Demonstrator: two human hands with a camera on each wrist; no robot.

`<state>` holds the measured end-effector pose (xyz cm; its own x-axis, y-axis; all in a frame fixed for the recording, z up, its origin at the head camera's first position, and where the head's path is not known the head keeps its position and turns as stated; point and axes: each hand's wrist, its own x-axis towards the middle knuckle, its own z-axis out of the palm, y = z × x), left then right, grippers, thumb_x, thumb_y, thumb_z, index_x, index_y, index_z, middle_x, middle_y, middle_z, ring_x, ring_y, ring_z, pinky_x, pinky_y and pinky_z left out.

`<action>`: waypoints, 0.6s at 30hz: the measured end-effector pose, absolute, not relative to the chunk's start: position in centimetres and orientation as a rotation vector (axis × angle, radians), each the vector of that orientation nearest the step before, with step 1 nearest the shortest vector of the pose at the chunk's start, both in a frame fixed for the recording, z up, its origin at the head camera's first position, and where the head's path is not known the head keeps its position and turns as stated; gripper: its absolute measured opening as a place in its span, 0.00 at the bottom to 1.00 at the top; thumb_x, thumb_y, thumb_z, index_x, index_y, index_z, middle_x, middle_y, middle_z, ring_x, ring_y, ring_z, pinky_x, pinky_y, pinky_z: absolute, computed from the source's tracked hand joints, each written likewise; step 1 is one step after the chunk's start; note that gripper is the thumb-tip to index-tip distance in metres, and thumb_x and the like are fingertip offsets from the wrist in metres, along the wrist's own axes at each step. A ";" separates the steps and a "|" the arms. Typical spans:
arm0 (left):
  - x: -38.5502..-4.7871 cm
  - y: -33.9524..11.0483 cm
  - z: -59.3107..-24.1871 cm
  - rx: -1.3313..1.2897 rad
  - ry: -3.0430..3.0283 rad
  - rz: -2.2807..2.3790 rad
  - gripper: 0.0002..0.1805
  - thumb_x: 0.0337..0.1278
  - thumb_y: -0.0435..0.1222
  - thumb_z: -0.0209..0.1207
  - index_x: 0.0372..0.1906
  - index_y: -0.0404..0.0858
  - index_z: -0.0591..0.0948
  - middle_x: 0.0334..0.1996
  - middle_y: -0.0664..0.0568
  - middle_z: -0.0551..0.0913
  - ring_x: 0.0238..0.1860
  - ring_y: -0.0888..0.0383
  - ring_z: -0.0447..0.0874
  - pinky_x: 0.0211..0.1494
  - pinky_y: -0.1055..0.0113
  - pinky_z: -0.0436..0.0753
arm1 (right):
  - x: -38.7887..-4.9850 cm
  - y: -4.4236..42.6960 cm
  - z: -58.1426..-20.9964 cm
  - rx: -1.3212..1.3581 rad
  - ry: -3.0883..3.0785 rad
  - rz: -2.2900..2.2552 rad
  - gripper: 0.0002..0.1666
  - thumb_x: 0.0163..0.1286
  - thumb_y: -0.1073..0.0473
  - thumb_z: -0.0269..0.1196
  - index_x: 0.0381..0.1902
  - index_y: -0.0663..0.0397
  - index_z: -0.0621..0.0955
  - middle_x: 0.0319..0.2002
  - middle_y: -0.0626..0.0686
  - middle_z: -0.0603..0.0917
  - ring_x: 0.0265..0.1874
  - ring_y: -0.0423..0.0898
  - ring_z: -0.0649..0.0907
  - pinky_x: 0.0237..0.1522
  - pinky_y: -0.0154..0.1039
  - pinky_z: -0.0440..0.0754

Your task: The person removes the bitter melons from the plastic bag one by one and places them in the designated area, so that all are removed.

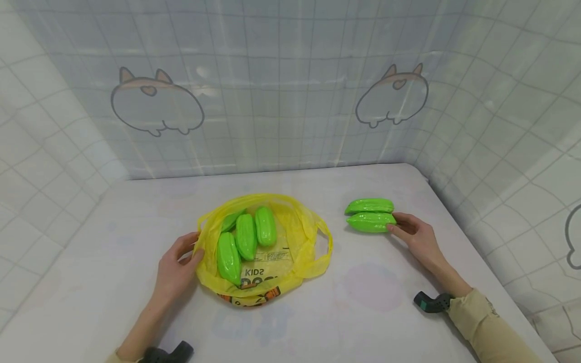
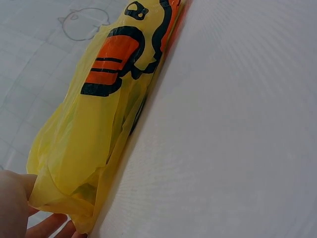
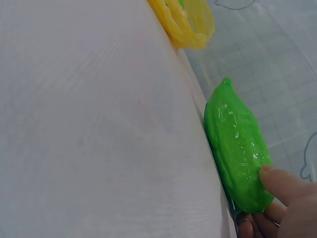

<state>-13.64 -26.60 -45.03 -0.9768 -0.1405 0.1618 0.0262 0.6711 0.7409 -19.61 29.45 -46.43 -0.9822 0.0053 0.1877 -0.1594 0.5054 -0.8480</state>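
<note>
A yellow plastic bag (image 1: 313, 229) lies mouth-up on the table, with several glossy green bitter melons (image 1: 246, 237) inside. My left hand (image 1: 178, 264) is at the bag's left side, pinching its edge between thumb and fingers; the left wrist view shows the thumb over the yellow film (image 2: 64, 168). To the right of the bag, two more bitter melons lie side by side. The nearer bitter melon (image 1: 369, 222) has its right end gripped by my right hand (image 1: 418, 242), thumb on top in the right wrist view. Just behind it lies the farther bitter melon (image 1: 369, 205).
The white table (image 1: 317, 322) ends at a back edge against a grid-patterned curtain (image 1: 281, 101) with cartoon animal outlines. A similar white gridded sheet (image 1: 522, 176) hangs along the right side. One bag handle (image 1: 324, 262) loops out toward the two loose bitter melons.
</note>
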 end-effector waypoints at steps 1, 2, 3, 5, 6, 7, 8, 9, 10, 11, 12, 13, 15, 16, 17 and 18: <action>-13.6 -26.6 -45.0 0.090 -2.676 -1.202 0.25 0.72 0.41 0.54 0.69 0.41 0.71 0.66 0.42 0.75 0.64 0.43 0.76 0.58 0.79 0.78 | -19.6 29.4 -46.5 0.132 -2.574 1.473 0.34 0.70 0.47 0.65 0.66 0.62 0.74 0.61 0.62 0.79 0.46 0.20 0.76 0.48 0.16 0.75; -13.6 -26.6 -45.0 0.087 -2.672 -1.209 0.25 0.72 0.41 0.54 0.69 0.41 0.71 0.66 0.41 0.75 0.64 0.43 0.76 0.55 0.85 0.75 | -19.6 29.4 -46.5 0.128 -2.568 1.466 0.33 0.70 0.47 0.65 0.65 0.61 0.75 0.61 0.62 0.79 0.46 0.20 0.77 0.48 0.16 0.75; -13.5 -26.6 -45.0 0.085 -2.668 -1.216 0.25 0.72 0.41 0.54 0.69 0.41 0.71 0.66 0.41 0.75 0.64 0.43 0.76 0.53 0.89 0.72 | -19.6 29.4 -46.6 0.124 -2.559 1.460 0.33 0.70 0.47 0.65 0.65 0.61 0.75 0.61 0.62 0.79 0.47 0.21 0.77 0.48 0.16 0.75; -13.5 -26.5 -45.0 0.080 -2.664 -1.228 0.25 0.72 0.41 0.54 0.70 0.41 0.71 0.66 0.41 0.75 0.64 0.43 0.75 0.50 0.92 0.69 | -19.6 29.4 -46.7 0.113 -2.535 1.449 0.31 0.71 0.46 0.64 0.64 0.60 0.76 0.60 0.61 0.80 0.47 0.21 0.77 0.49 0.17 0.75; -13.5 -26.5 -45.0 0.080 -2.666 -1.224 0.25 0.72 0.41 0.54 0.70 0.41 0.71 0.66 0.41 0.75 0.64 0.43 0.75 0.51 0.91 0.71 | -19.6 29.4 -46.7 0.108 -2.523 1.442 0.31 0.71 0.46 0.64 0.64 0.59 0.76 0.60 0.61 0.80 0.47 0.22 0.77 0.49 0.17 0.75; -13.5 -26.5 -45.0 0.082 -2.669 -1.219 0.25 0.72 0.41 0.54 0.70 0.41 0.71 0.66 0.42 0.75 0.64 0.43 0.75 0.52 0.88 0.73 | -19.6 29.4 -46.8 0.105 -2.509 1.440 0.30 0.71 0.47 0.63 0.63 0.59 0.77 0.60 0.60 0.80 0.47 0.22 0.78 0.49 0.17 0.75; -13.5 -26.6 -45.0 0.083 -2.671 -1.214 0.25 0.72 0.41 0.54 0.70 0.41 0.71 0.67 0.42 0.75 0.64 0.43 0.75 0.55 0.83 0.77 | -19.5 29.5 -46.8 0.103 -2.493 1.438 0.29 0.71 0.47 0.63 0.63 0.59 0.77 0.59 0.61 0.81 0.47 0.23 0.78 0.49 0.17 0.76; -13.5 -26.6 -45.0 0.082 -2.673 -1.212 0.25 0.72 0.41 0.54 0.70 0.41 0.70 0.67 0.42 0.75 0.64 0.43 0.75 0.58 0.76 0.79 | -19.5 29.5 -46.9 0.103 -2.481 1.435 0.29 0.71 0.48 0.63 0.63 0.59 0.77 0.59 0.61 0.81 0.47 0.23 0.78 0.49 0.17 0.76; -13.5 -26.5 -45.0 0.083 -2.674 -1.209 0.25 0.72 0.41 0.54 0.70 0.41 0.70 0.67 0.42 0.75 0.64 0.43 0.75 0.60 0.69 0.80 | -19.5 29.5 -46.9 0.104 -2.468 1.434 0.28 0.71 0.48 0.63 0.62 0.59 0.77 0.58 0.61 0.81 0.47 0.24 0.79 0.48 0.18 0.76; -13.5 -26.5 -45.0 0.082 -2.675 -1.208 0.25 0.72 0.41 0.53 0.70 0.41 0.70 0.67 0.42 0.75 0.64 0.43 0.75 0.61 0.62 0.80 | -19.5 29.5 -47.0 0.107 -2.459 1.429 0.28 0.72 0.48 0.63 0.62 0.59 0.77 0.58 0.61 0.81 0.47 0.24 0.79 0.48 0.18 0.76; -13.5 -26.5 -45.0 0.083 -2.675 -1.209 0.25 0.73 0.41 0.53 0.70 0.41 0.70 0.67 0.42 0.74 0.64 0.43 0.75 0.62 0.57 0.79 | -19.5 29.5 -47.0 0.110 -2.452 1.424 0.28 0.72 0.49 0.63 0.62 0.59 0.77 0.58 0.61 0.82 0.47 0.24 0.79 0.48 0.18 0.76; -13.5 -26.5 -45.0 0.082 -2.675 -1.211 0.25 0.73 0.41 0.53 0.70 0.40 0.70 0.67 0.42 0.74 0.64 0.43 0.75 0.62 0.53 0.78 | -19.5 29.5 -47.1 0.111 -2.446 1.418 0.27 0.72 0.49 0.63 0.62 0.60 0.77 0.58 0.61 0.82 0.47 0.24 0.79 0.48 0.17 0.76; -13.6 -26.5 -45.1 0.079 -2.674 -1.213 0.25 0.73 0.41 0.53 0.70 0.40 0.70 0.67 0.41 0.74 0.64 0.43 0.75 0.62 0.55 0.78 | -19.4 29.5 -47.1 0.112 -2.436 1.409 0.27 0.72 0.50 0.63 0.62 0.60 0.77 0.57 0.61 0.82 0.46 0.24 0.78 0.47 0.17 0.76; -13.6 -26.6 -45.1 0.079 -2.672 -1.215 0.25 0.73 0.41 0.53 0.70 0.41 0.70 0.67 0.41 0.74 0.64 0.43 0.75 0.62 0.62 0.80 | -19.4 29.5 -47.1 0.110 -2.432 1.405 0.26 0.72 0.50 0.63 0.62 0.60 0.77 0.57 0.62 0.82 0.46 0.24 0.78 0.47 0.17 0.75; -13.6 -26.6 -45.1 0.077 -2.671 -1.216 0.25 0.72 0.42 0.53 0.70 0.41 0.70 0.67 0.42 0.75 0.64 0.43 0.75 0.61 0.69 0.80 | -19.4 29.4 -47.1 0.112 -2.425 1.404 0.26 0.72 0.51 0.63 0.61 0.60 0.77 0.57 0.62 0.82 0.46 0.24 0.78 0.47 0.17 0.75; -13.6 -26.6 -45.1 0.075 -2.669 -1.218 0.25 0.72 0.42 0.54 0.70 0.41 0.70 0.67 0.42 0.75 0.64 0.43 0.75 0.58 0.77 0.79 | -19.3 29.4 -47.1 0.110 -2.418 1.402 0.26 0.72 0.52 0.63 0.61 0.60 0.77 0.57 0.62 0.82 0.46 0.24 0.78 0.47 0.17 0.75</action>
<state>-13.58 -26.58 -45.10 -0.9774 -0.1314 0.1656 0.0390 0.6579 0.7521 -19.34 29.40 -47.06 -0.9384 0.1033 0.3298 -0.2349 0.5092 -0.8280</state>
